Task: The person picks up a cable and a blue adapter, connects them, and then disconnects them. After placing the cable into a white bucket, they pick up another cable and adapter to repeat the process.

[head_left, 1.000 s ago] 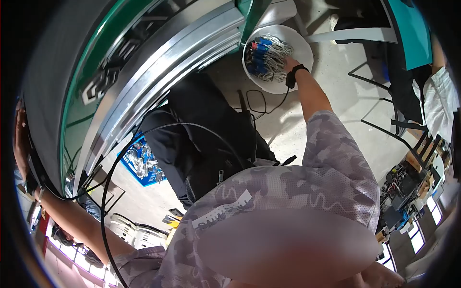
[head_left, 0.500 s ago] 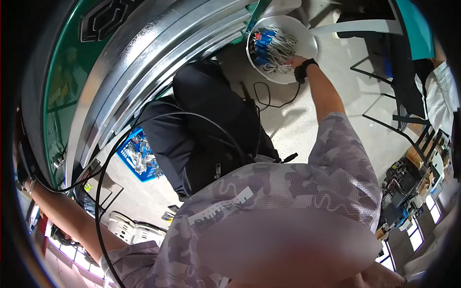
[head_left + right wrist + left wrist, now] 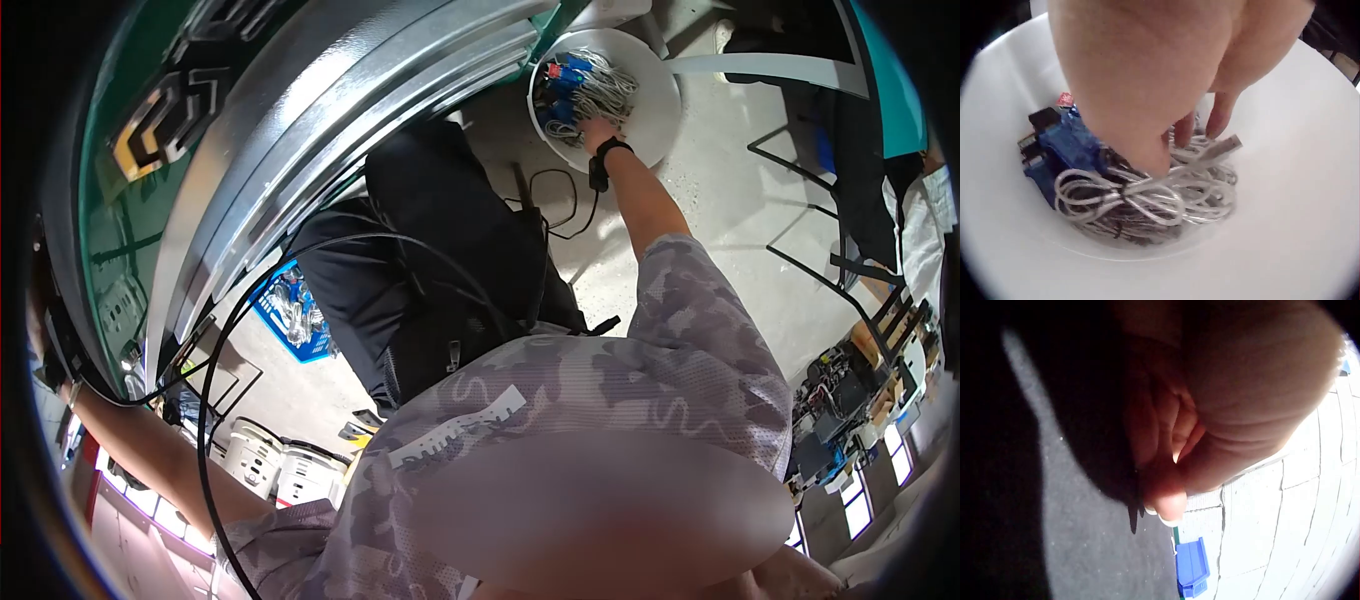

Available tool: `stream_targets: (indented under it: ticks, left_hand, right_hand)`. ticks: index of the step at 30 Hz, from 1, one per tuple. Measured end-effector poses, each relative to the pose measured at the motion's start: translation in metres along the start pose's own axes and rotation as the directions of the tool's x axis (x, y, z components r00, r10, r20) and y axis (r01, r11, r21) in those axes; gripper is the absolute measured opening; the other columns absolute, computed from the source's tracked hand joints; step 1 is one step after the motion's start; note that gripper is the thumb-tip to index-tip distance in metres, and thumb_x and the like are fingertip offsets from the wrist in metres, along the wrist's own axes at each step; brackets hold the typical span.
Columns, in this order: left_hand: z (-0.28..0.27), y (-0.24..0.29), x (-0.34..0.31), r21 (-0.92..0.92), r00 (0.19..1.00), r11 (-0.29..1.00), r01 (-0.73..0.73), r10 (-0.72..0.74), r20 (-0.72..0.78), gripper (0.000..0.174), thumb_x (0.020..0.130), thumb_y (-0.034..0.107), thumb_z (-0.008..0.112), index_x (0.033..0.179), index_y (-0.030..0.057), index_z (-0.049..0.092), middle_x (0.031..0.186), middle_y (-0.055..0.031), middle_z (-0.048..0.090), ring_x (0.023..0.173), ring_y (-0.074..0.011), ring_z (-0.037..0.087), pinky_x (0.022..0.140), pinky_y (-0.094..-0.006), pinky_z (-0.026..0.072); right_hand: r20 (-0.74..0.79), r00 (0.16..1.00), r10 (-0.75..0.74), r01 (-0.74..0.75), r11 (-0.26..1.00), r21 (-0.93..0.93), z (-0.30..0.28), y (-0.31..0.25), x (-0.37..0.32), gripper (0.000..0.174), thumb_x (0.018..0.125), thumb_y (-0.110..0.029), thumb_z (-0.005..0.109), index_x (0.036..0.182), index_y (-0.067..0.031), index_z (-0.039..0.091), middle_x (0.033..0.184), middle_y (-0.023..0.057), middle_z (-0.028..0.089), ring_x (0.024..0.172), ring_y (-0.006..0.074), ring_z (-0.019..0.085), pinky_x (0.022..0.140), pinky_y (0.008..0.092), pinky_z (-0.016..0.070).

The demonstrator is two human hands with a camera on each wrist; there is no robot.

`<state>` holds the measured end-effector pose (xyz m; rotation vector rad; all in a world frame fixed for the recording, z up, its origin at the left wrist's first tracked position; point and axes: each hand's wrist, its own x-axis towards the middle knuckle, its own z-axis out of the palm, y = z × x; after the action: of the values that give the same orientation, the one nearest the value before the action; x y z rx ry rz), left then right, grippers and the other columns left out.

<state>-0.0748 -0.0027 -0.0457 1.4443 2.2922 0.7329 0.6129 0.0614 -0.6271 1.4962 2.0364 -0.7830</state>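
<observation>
My right hand (image 3: 600, 133) reaches down into a round white bucket (image 3: 657, 115), a black strap around its wrist. Inside lies a heap of coiled grey-white cables (image 3: 605, 90) with blue connector ends (image 3: 1069, 145). In the right wrist view, the thumb and fingers point down into the coils, beside a tied loop with a silver USB plug (image 3: 1229, 145). The fingertips are partly hidden there, so I cannot tell whether they hold a cable. My left hand (image 3: 1229, 400) rests with bent fingers touching at the tips, on a dark grey surface (image 3: 1104, 544); nothing shows in it.
Silver metal rails and a green glossy panel (image 3: 120, 250) curve over the left side. A blue basket (image 3: 318, 352) of cables sits on the floor. A black cable (image 3: 208, 430) trails across the body. Black metal legs (image 3: 820, 275) and another person stand at the right.
My right hand has shifted from the bucket's right side to the nearer edge of the cable heap. The head view has tilted slightly; the left arm stays about where it was.
</observation>
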Motion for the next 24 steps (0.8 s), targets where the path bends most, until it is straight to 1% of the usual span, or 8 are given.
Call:
stream_targets:
  ticks: [9,13,15,16,17,20,22,24]
  left_hand:
    - [-0.016,0.003,0.007,-0.022,0.998,0.997,-0.069,0.069,-0.008,0.04,0.098,0.005,0.041,0.137,0.0082,0.047,0.141,-0.008,0.046,0.129,-0.0198,0.044,0.106,-0.0308,0.0356]
    - [-0.016,0.001,0.007,0.275,0.878,0.836,-0.475,0.43,0.208,0.041,0.098,0.006,0.044,0.138,0.0073,0.047,0.142,-0.007,0.047,0.129,-0.0204,0.046,0.104,-0.0302,0.0388]
    - [0.003,0.032,-0.008,-0.233,0.995,0.97,-0.069,0.083,0.053,0.038,0.098,0.021,0.046,0.135,0.0099,0.052,0.136,-0.0038,0.053,0.125,-0.0154,0.048,0.105,-0.0274,0.0329]
    - [-0.006,0.013,0.003,-0.355,0.99,0.933,-0.064,0.103,0.093,0.04,0.092,0.02,0.057,0.13,0.0077,0.055,0.126,-0.0045,0.06,0.115,-0.0159,0.056,0.098,-0.0278,0.0408]
    - [-0.001,0.018,-0.002,-0.452,0.988,0.89,-0.057,0.115,0.101,0.034,0.092,0.019,0.059,0.123,0.0056,0.057,0.112,-0.0043,0.062,0.099,-0.0129,0.058,0.083,-0.0239,0.044]
    - [0.011,0.054,-0.015,-0.452,0.986,0.89,-0.059,0.123,0.113,0.021,0.094,0.018,0.06,0.108,0.0026,0.064,0.091,-0.0017,0.065,0.077,-0.0063,0.06,0.067,-0.018,0.0483]
    - [0.011,0.059,-0.015,-0.456,0.978,0.883,-0.108,0.177,0.111,0.02,0.094,0.019,0.06,0.105,0.0033,0.065,0.089,-0.0014,0.066,0.074,-0.0069,0.06,0.065,-0.0188,0.0489]
    - [0.014,0.049,-0.007,-0.526,0.966,0.836,-0.155,0.239,0.095,0.018,0.093,0.018,0.061,0.102,0.0035,0.065,0.088,-0.0021,0.066,0.074,-0.0089,0.062,0.066,-0.0208,0.0501]
  right_hand:
    - [0.519,0.841,-0.151,0.214,0.975,-0.062,0.05,0.013,0.077,0.053,0.073,-0.017,0.056,0.124,-0.0004,0.055,0.126,0.0234,0.056,0.116,0.0373,0.055,0.095,0.0445,0.0446]
    - [0.426,0.855,-0.296,0.452,0.828,-0.331,0.026,0.016,0.059,0.047,0.08,-0.024,0.054,0.12,-0.0001,0.057,0.123,0.0254,0.057,0.116,0.0385,0.054,0.096,0.0441,0.0435]
    - [0.269,0.914,-0.305,0.388,0.851,-0.354,0.002,0.029,0.051,0.042,0.087,-0.022,0.044,0.122,-0.0028,0.058,0.124,0.0226,0.057,0.118,0.037,0.053,0.097,0.0438,0.0432]
    - [-0.06,0.998,-0.006,0.024,0.952,0.304,-0.015,0.028,0.039,0.04,0.087,-0.021,0.045,0.121,-0.0034,0.059,0.122,0.0204,0.059,0.117,0.0358,0.054,0.096,0.0441,0.0442]
    - [-0.01,0.938,-0.346,0.329,0.9,-0.287,-0.02,0.058,0.067,0.037,0.091,-0.02,0.044,0.119,-0.002,0.059,0.126,0.0236,0.054,0.12,0.0354,0.051,0.101,0.0448,0.0409]
    - [-0.216,0.956,-0.199,0.23,0.964,0.134,-0.08,0.082,0.079,0.037,0.091,-0.026,0.044,0.11,0.0001,0.063,0.117,0.0232,0.06,0.111,0.0388,0.054,0.095,0.0463,0.0433]
    - [-0.345,0.813,-0.47,0.406,0.881,-0.243,-0.096,0.163,0.121,0.041,0.09,-0.028,0.049,0.115,0.0016,0.061,0.108,0.0205,0.065,0.097,0.0348,0.061,0.085,0.0426,0.0462]
    - [-0.233,0.962,-0.145,0.265,0.715,0.647,-0.148,0.16,0.067,0.038,0.084,-0.027,0.059,0.116,-0.0065,0.062,0.085,0.0007,0.058,0.071,0.0126,0.053,0.055,0.0286,0.0397]
